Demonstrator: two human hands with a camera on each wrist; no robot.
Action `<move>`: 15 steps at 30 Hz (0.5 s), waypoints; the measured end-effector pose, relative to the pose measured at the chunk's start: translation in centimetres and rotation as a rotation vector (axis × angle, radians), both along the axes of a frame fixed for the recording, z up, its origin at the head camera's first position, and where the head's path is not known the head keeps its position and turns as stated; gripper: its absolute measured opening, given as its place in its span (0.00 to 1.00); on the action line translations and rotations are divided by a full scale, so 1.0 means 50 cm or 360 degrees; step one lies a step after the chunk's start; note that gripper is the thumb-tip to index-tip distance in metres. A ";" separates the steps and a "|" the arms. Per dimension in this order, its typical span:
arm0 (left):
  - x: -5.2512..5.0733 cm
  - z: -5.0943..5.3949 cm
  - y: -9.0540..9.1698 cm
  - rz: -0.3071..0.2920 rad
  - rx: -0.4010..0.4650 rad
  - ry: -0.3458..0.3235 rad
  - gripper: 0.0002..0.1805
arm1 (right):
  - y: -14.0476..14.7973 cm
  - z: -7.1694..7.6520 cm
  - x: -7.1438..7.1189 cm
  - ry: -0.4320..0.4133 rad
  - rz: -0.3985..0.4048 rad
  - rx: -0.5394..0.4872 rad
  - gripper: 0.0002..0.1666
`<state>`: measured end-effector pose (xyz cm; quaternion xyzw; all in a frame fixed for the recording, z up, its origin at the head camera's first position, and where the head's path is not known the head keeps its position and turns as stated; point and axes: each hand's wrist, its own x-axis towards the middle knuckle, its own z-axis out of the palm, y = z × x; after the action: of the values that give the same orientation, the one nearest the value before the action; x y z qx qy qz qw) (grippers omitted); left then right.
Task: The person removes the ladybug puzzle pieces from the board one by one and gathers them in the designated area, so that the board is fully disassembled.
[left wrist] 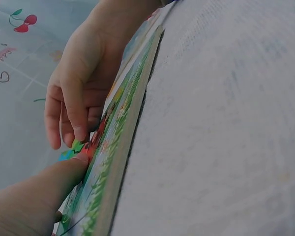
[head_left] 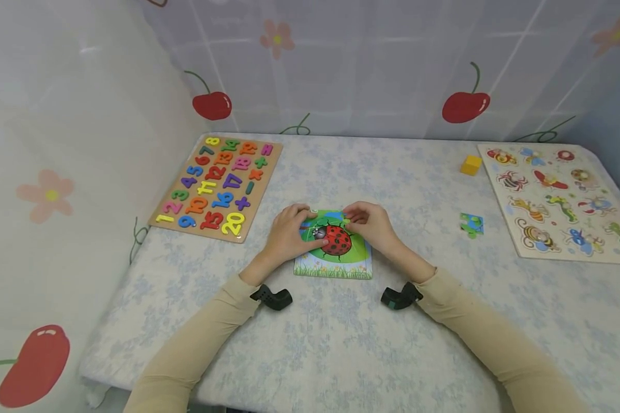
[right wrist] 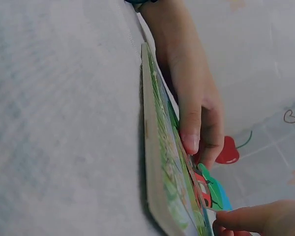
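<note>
A square ladybug jigsaw puzzle (head_left: 333,272) lies on the table between the two hands. My left hand (head_left: 288,234) rests over its left side, thumb on the ladybug and fingers by the upper left edge. At the upper right, my right hand (head_left: 374,226) pinches a puzzle piece (right wrist: 214,189) with red, green and blue on it. That piece stands tilted up from the board in the right wrist view. In the left wrist view, the piece (left wrist: 77,149) shows by the fingertips, partly hidden. Another puzzle piece (head_left: 472,225), green and blue, lies apart to the right.
A wooden number board (head_left: 217,232) lies at the left back. On the right is an insect picture board (head_left: 542,198), with a yellow block (head_left: 471,165) beside its upper left corner. Behind the patterned tablecloth (head_left: 336,355) hangs a curtain (head_left: 341,74) with printed cherries.
</note>
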<state>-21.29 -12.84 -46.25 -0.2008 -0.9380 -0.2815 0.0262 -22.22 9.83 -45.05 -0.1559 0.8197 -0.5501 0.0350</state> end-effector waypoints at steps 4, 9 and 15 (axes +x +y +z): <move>0.000 0.002 0.000 -0.0007 -0.0027 0.0007 0.35 | 0.000 0.002 0.000 -0.0050 -0.0019 -0.0089 0.15; 0.000 0.003 0.002 -0.0015 -0.0076 0.0035 0.35 | -0.002 0.004 0.000 -0.0079 -0.0067 -0.0124 0.14; 0.000 0.006 0.001 -0.0025 -0.0127 0.0079 0.35 | -0.006 0.003 -0.003 -0.0126 -0.0141 -0.0146 0.12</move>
<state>-21.30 -12.77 -45.97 -0.2160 -0.9459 -0.2390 0.0393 -22.37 9.51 -44.89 -0.0990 0.7976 -0.5939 0.0357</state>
